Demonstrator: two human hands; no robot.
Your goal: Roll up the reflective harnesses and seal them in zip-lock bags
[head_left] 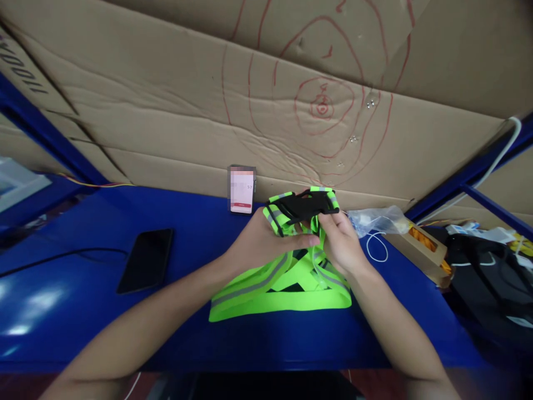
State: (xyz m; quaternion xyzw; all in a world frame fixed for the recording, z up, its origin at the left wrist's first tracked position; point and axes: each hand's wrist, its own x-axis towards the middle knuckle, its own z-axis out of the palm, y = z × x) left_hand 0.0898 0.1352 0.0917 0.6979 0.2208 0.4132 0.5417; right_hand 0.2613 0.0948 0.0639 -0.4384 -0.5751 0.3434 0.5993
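A neon-green strap harness with grey reflective stripes (250, 294) lies partly on the blue table, its upper part raised between my hands. My left hand (268, 239) is closed around the straps just below a black plastic buckle (310, 205), its thumb pointing right. On the other side, my right hand (339, 239) grips the straps under the buckle's right end. The buckle looks fastened, with green strap loops at both ends. Fingers behind the straps are partly hidden.
On the blue table (179, 328), a dark phone (145, 261) with a cable lies left. A lit phone (242, 190) leans against the cardboard wall (166, 111). To the right are a clear plastic bag (378, 219), an open cardboard box (425, 250) and a black bag (491, 289).
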